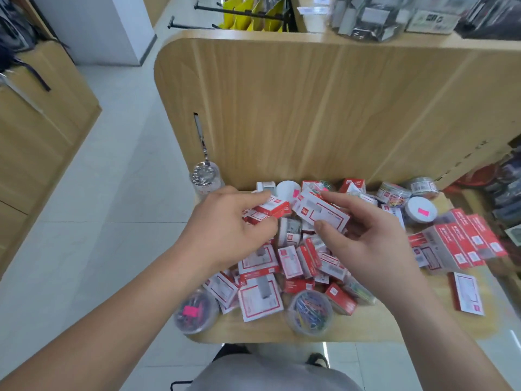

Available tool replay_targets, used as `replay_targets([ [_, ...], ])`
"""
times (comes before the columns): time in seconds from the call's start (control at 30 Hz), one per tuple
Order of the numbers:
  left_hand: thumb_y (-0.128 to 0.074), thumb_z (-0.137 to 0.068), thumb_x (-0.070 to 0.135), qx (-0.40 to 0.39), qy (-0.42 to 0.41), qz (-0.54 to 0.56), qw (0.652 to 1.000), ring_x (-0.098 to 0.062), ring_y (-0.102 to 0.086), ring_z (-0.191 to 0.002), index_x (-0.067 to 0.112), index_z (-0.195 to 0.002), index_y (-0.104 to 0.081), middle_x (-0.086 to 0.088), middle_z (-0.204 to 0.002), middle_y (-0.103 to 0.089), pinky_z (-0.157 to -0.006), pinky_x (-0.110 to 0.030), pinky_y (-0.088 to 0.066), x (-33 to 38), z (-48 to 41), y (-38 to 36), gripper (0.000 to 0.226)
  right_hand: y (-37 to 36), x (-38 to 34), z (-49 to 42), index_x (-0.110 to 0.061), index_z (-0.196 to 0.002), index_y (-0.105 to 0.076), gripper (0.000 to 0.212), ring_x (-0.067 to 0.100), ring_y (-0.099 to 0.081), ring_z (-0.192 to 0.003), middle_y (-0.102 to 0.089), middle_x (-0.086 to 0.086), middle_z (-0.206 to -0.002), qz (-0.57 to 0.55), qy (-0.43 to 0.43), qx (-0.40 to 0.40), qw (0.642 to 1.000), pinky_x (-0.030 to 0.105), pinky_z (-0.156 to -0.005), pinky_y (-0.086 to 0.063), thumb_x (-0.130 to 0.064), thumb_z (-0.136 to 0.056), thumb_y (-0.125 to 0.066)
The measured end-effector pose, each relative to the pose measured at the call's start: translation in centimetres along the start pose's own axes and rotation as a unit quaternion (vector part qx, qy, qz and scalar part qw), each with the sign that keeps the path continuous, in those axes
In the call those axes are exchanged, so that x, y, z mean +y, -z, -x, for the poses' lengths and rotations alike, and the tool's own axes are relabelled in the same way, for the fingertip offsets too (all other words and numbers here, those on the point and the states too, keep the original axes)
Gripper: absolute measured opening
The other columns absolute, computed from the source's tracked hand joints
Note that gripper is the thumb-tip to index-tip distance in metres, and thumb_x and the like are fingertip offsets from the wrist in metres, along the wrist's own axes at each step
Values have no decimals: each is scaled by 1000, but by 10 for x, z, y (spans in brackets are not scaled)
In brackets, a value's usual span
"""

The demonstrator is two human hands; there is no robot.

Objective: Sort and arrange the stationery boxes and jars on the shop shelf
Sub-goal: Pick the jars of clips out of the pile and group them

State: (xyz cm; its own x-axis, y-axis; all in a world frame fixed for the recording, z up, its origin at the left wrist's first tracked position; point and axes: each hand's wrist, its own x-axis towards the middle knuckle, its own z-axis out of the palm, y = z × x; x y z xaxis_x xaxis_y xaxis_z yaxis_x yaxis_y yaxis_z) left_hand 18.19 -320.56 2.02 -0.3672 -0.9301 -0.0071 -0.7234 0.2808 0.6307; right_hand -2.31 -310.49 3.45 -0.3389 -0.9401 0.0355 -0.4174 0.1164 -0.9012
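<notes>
On the lower wooden shelf, below the upright back panel, red-and-white stationery boxes and clear jars lie in a loose central heap, tilted and overlapping in no visible order.

The left hand hovers above the rear of the heap with its fingers curled, pinching a small red box between thumb and fingertips. Blur hides whether it has a second one beneath. The right hand, just beside it, grips a flat white box with a red border, thumb on the near edge and fingers behind. Both boxes are lifted clear of the pile.

Sorting appears to be at an early stage. The only grouping that looks deliberate is a row of red cartons standing side by side at the right of the shelf, with a single flat box lying apart in front of it.

The jars are scattered:
- a pink-labelled jar and a paper-clip jar stand at the front edge
- a white-lidded jar and two further jars stand at the back right
- a clear jar sits at the back left corner

Most of the boxes are yet to be matched by size and aligned, and the jars have not been gathered together.
</notes>
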Motion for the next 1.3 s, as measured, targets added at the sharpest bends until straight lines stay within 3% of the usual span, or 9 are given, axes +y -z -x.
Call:
replay_targets([
  [0.07,-74,-78,52,12,-23,22,999,-5,-59,-105,46,-127,-69,14,-109,-63,-94,-24,-45,30,16,-4,50,20,1,11,-31,-116,-71,36,20,-69,-66,-75,-18,-86,-16,8,-2,1000,31,-66,-59,-10,-87,-77],
  [0.17,-69,-74,62,16,-51,43,998,-2,-59,-105,49,-126,-68,17,-105,-63,-95,-25,-47,78,38,-29,54,60,15,30,-28,-108,-72,32,10,-67,-61,-74,-14,-80,-24,12,8,1000,23,-58,-54,-7,-86,-78],
  [0.3,-56,-75,71,-8,-86,37,996,-9,-60,-99,50,-131,-63,11,-99,-63,-90,-34,-51,138,66,-93,59,125,54,60,-29,-104,-73,28,24,-70,-72,-75,-5,-83,-18,-6,28,999,42,-67,-58,-12,-84,-79],
  [0.4,-56,-81,67,-27,-97,13,995,-16,-60,-109,49,-134,-61,5,-107,-64,-93,-36,-51,169,88,-155,56,170,94,78,-30,-97,-76,23,10,-70,-70,-77,-11,-84,1,-24,21,1000,27,-65,-53,-12,-84,-80],
  [0.5,-57,-85,62,-51,-95,-44,993,-25,-58,-113,46,-131,-62,1,-115,-63,-93,-37,-51,178,103,-215,49,194,136,87,-40,-91,-73,28,-1,-68,-74,-74,-22,-87,60,-45,-14,997,22,-66,-51,-14,-85,-78],
  [0.67,-56,-85,54,-47,-90,-126,987,-32,-55,-109,36,-135,-61,-7,-118,-63,-90,-38,-52,168,120,-276,53,207,181,79,-46,-105,-68,33,9,-68,-91,-72,-22,-93,227,-51,-60,971,32,-77,-55,-20,-84,-72],
  [0.87,-64,-85,57,30,-94,-173,980,-29,-53,-114,35,-137,-58,-4,-131,-59,-88,-42,-45,157,113,-293,57,205,194,59,-36,-115,-73,32,21,-64,-106,-70,-9,-112,299,13,-66,952,33,-80,-50,-27,-85,-74],
  [1.07,-75,-77,59,49,-67,-138,987,-29,-51,-117,34,-137,-57,-2,-137,-52,-92,-43,-50,160,116,-290,67,203,202,63,-17,-105,-77,31,33,-61,-91,-67,5,-104,358,148,53,920,40,-72,-52,-19,-75,-85],
  [1.3,-69,-91,29,100,-135,-19,986,-23,-58,-102,21,-116,-69,3,-114,-58,-79,-40,-52,149,137,-256,26,167,162,73,-26,-99,-75,12,16,-65,-93,-68,-12,-97,220,177,-6,959,36,-73,-53,-28,-88,-72],
])
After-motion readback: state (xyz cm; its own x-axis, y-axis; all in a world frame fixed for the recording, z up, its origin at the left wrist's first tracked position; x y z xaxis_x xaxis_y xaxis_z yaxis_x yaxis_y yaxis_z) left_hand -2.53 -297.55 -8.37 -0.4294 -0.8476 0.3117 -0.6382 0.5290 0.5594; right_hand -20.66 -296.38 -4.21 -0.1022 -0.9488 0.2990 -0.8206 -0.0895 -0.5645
